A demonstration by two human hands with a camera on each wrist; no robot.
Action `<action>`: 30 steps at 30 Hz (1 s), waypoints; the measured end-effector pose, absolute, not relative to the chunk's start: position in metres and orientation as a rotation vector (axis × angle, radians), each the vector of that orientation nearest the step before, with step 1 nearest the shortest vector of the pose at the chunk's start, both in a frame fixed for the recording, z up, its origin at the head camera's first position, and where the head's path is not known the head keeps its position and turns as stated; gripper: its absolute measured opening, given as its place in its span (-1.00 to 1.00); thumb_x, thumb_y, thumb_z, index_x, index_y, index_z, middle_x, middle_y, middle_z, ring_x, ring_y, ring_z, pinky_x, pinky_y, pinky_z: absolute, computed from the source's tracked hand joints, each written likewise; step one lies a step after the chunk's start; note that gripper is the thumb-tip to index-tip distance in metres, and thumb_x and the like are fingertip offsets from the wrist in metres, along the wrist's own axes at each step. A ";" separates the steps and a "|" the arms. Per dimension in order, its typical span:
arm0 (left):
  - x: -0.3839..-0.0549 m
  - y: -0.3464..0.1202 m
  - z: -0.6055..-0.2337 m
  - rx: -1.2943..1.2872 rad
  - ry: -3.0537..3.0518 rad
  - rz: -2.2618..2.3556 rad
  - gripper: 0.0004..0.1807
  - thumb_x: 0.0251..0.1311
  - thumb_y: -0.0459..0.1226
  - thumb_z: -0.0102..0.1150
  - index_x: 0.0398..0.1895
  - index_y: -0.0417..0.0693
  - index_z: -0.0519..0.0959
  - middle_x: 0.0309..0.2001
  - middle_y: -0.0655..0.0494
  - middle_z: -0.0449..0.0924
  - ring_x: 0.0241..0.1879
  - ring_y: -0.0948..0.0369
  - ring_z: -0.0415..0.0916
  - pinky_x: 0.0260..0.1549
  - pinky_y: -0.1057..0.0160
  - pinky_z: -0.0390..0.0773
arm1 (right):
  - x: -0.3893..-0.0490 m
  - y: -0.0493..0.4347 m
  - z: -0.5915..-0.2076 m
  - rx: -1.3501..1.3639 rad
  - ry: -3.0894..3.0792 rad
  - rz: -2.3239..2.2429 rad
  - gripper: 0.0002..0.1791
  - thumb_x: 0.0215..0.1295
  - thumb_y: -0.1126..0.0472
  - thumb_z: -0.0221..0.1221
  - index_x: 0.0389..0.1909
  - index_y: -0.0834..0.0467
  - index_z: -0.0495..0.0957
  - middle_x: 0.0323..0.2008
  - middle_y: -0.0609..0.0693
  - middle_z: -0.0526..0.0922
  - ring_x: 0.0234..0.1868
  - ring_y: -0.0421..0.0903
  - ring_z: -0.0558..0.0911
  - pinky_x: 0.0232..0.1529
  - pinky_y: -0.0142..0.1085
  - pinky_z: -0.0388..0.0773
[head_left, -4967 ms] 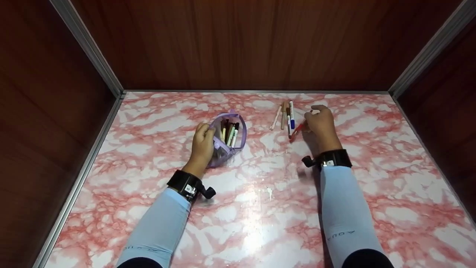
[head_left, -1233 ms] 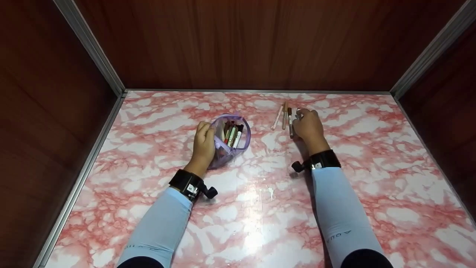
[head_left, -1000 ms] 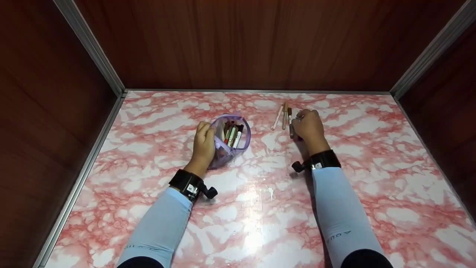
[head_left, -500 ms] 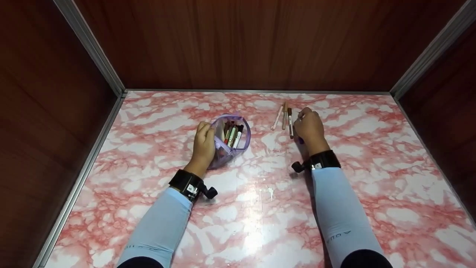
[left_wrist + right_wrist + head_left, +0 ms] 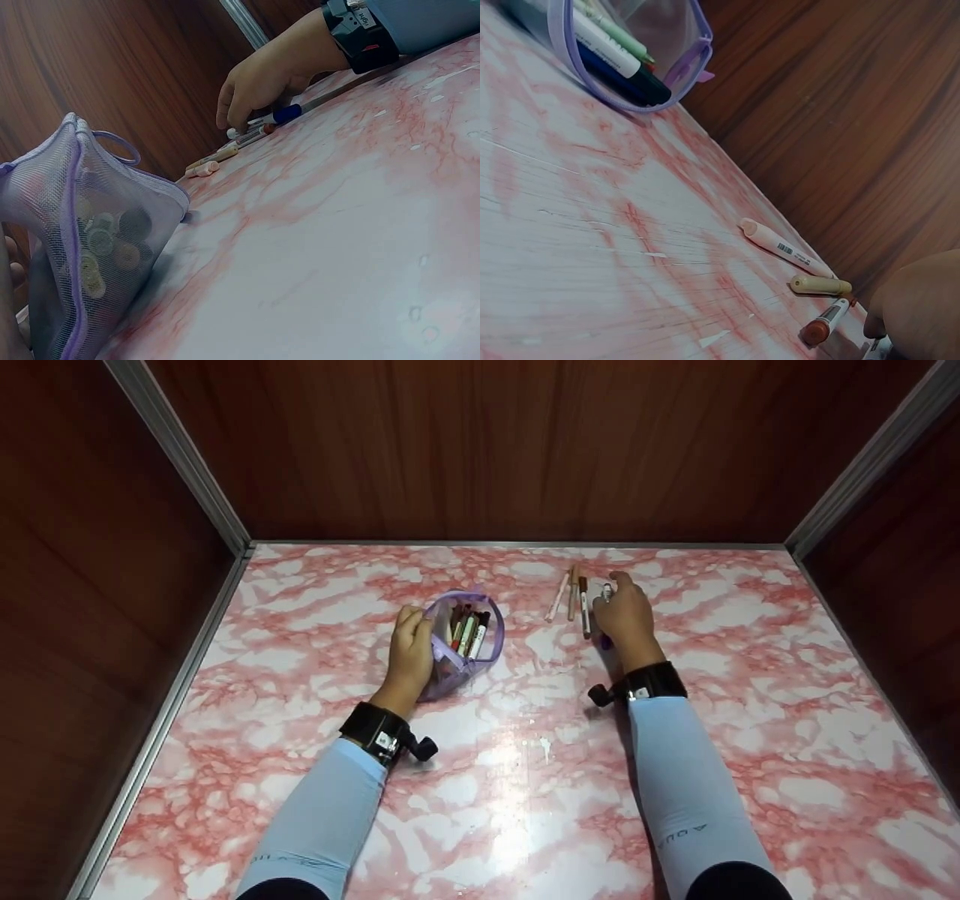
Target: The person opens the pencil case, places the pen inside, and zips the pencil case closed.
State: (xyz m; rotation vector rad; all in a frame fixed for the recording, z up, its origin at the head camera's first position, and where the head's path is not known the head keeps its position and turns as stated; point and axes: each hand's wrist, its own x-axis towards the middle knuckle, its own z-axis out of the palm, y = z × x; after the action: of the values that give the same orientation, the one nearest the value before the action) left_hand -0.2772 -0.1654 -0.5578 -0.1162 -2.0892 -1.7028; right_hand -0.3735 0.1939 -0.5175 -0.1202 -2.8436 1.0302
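Note:
My left hand (image 5: 411,649) grips the side of a purple mesh pencil case (image 5: 450,681), its zipped mouth gaping toward the right. Several markers (image 5: 480,636) stand inside it with their ends showing. In the left wrist view the case's mesh (image 5: 112,180) shows pen ends through it. My right hand (image 5: 628,619) is bent over a blue-capped marker (image 5: 287,112), thumb and fingers at its white end. The palm hides the marker's middle in the head view. Just left of this hand lie a brown-capped marker (image 5: 585,611), a tan one (image 5: 573,592) and a pale pink one (image 5: 784,247).
The table (image 5: 480,780) has a red-and-white marbled top. A dark wooden panel (image 5: 480,450) rises behind it, with more panels at left and right. A black wrist camera (image 5: 600,695) juts inward from the right wrist.
The red pen that was in my right hand now shows inside the case. My right hand has moved left to the blue-capped marker, which has shifted nearer and right. The left hand stays put.

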 end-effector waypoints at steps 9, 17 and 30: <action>-0.277 -0.167 -0.557 -0.120 -2.092 -1.699 -0.67 0.56 -0.37 -0.07 -0.32 -0.43 0.59 -0.03 -0.07 0.46 0.02 0.12 0.40 0.11 0.24 0.46 | -0.376 0.194 -0.516 -0.146 -2.808 1.107 -0.27 0.60 0.18 0.09 0.74 0.21 0.32 0.15 0.37 0.75 -0.07 0.15 0.65 0.15 0.09 0.63; -0.282 -0.169 -0.566 -0.127 -2.072 -1.731 -0.62 0.66 -0.31 -0.02 -0.10 -0.46 0.72 0.04 -0.11 0.51 0.08 0.09 0.45 0.16 0.22 0.52 | -0.374 0.194 -0.510 -0.179 -2.728 1.152 -0.38 0.59 0.17 0.12 0.61 0.21 0.50 -0.03 0.22 0.72 -0.06 0.12 0.65 0.09 0.01 0.59; -0.277 -0.167 -0.558 -0.096 -2.133 -1.693 -0.63 0.62 -0.35 -0.05 -0.13 -0.46 0.72 0.05 -0.15 0.50 0.09 0.07 0.45 0.18 0.21 0.50 | -0.367 0.174 -0.489 -0.082 -2.351 1.758 -0.48 0.49 0.26 0.33 0.40 0.31 0.58 -0.17 -0.02 0.65 -0.36 -0.25 0.70 -0.34 -0.45 0.68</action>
State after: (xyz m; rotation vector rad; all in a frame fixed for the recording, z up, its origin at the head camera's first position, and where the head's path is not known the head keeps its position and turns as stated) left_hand -0.2769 -0.1673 -0.5578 -0.0963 -2.1329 -1.6933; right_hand -0.3669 0.1736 -0.4887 -0.0816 -2.3509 1.7580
